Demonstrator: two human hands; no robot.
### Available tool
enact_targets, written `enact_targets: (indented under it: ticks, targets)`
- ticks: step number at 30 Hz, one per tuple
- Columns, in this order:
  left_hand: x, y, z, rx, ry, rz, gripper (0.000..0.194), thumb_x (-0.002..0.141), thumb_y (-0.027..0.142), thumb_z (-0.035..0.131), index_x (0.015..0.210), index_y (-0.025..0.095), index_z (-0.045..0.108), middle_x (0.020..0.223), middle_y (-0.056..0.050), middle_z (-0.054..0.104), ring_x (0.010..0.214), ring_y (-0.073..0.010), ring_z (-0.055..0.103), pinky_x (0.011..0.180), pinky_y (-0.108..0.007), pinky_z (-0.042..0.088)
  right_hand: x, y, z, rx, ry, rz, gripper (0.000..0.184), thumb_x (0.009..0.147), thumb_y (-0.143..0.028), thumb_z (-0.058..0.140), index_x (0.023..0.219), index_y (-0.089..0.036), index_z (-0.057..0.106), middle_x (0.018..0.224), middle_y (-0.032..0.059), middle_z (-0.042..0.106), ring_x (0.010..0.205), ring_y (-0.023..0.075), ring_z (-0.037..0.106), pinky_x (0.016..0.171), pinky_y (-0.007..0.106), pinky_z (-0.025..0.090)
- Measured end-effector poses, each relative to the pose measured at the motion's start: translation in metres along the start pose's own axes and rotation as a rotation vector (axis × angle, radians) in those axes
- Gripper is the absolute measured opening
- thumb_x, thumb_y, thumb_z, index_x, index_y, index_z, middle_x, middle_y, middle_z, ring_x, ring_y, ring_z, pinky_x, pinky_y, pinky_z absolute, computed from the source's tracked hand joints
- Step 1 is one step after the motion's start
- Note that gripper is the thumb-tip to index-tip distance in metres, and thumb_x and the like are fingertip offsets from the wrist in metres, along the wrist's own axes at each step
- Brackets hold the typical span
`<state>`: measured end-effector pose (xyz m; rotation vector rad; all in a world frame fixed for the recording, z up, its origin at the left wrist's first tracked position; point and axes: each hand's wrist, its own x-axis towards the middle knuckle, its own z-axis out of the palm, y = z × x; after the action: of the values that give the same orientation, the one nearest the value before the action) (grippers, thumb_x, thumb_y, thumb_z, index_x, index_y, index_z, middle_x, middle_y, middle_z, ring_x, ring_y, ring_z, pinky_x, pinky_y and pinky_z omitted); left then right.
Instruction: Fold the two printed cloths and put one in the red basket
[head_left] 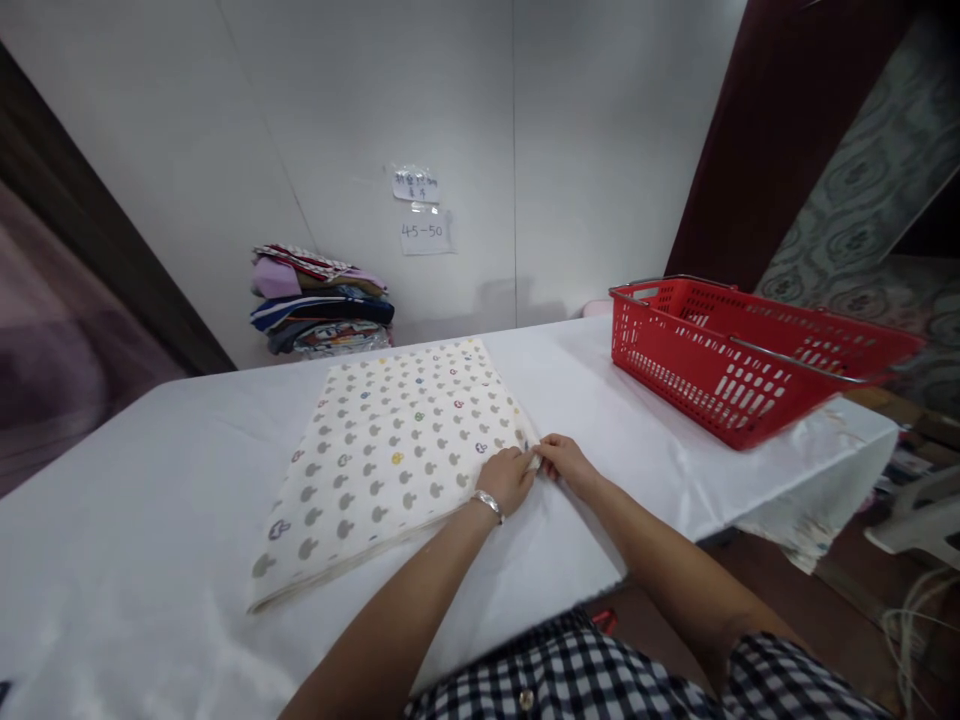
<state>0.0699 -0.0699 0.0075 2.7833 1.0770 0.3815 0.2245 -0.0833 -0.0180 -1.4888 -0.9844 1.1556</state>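
A cream cloth [405,440] printed with grey mushroom-like shapes and a few coloured ones lies folded flat on the white-covered table. My left hand [506,480], with a silver bracelet at the wrist, is closed on the cloth's near right corner. Right beside it, my right hand [564,462] pinches the same corner from the right side. The fingertips of both hands nearly meet there, and the corner between them is partly hidden. Layered edges show along the cloth's near side.
A red plastic basket [667,375] with metal handles stands on the table [600,420] at the right. Behind the cloth is a stack of folded fabrics [322,300]. Paper signs [427,232] are taped to the wall. A white stool [922,515] is on the floor at the right.
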Motion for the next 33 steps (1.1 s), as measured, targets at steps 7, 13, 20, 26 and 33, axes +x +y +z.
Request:
enact_targets:
  ticks: [7, 13, 20, 26, 33]
  targets:
    - [-0.053, -0.073, -0.025, 0.090, 0.003, -0.193, 0.033, 0.086, 0.040, 0.039, 0.106, 0.022, 0.059, 0.116, -0.008, 0.055, 0.107, -0.0219, 0.047, 0.092, -0.035, 0.035, 0.001, -0.005, -0.006, -0.059, 0.006, 0.062, 0.016, 0.068, -0.027, 0.059, 0.061, -0.018, 0.049, 0.038, -0.0045, 0.048, 0.032, 0.0065, 0.040, 0.031, 0.017, 0.027]
    - [-0.093, -0.110, -0.025, 0.118, -0.085, -0.487, 0.056, 0.086, 0.054, 0.028, 0.132, 0.024, 0.038, 0.144, -0.004, 0.028, 0.132, -0.0223, 0.020, 0.106, -0.042, 0.017, 0.004, -0.013, -0.016, -0.167, 0.027, 0.072, 0.013, 0.066, -0.023, 0.060, 0.060, -0.016, 0.051, 0.036, -0.0056, 0.045, 0.031, 0.0056, 0.037, 0.032, 0.017, 0.024]
    - [-0.093, -0.110, -0.021, 0.077, -0.104, -0.486, 0.060, 0.085, 0.056, 0.025, 0.134, 0.023, 0.035, 0.145, -0.001, 0.024, 0.134, -0.0204, 0.016, 0.107, -0.042, 0.013, 0.003, -0.019, -0.022, -0.313, 0.030, 0.084, 0.008, 0.066, -0.021, 0.057, 0.061, -0.015, 0.053, 0.039, -0.0050, 0.049, 0.032, 0.0050, 0.039, 0.032, 0.017, 0.024]
    - [-0.094, -0.111, -0.022, 0.027, -0.084, -0.482, 0.058, 0.084, 0.055, 0.030, 0.132, 0.023, 0.038, 0.144, -0.002, 0.026, 0.133, -0.0209, 0.018, 0.107, -0.043, 0.014, -0.005, -0.020, -0.025, -0.402, 0.015, 0.099, 0.007, 0.066, -0.019, 0.056, 0.070, -0.013, 0.057, 0.038, -0.0050, 0.047, 0.034, 0.0070, 0.041, 0.034, 0.018, 0.027]
    - [-0.093, -0.111, -0.021, -0.059, -0.002, -0.470, 0.052, 0.082, 0.053, 0.041, 0.125, 0.024, 0.046, 0.141, -0.004, 0.035, 0.131, -0.0235, 0.025, 0.106, -0.045, 0.017, -0.013, -0.018, -0.026, -0.518, -0.010, 0.116, 0.057, 0.070, -0.020, 0.053, 0.125, -0.014, 0.042, 0.049, -0.0045, 0.054, 0.036, 0.0086, 0.043, 0.037, 0.019, 0.031]
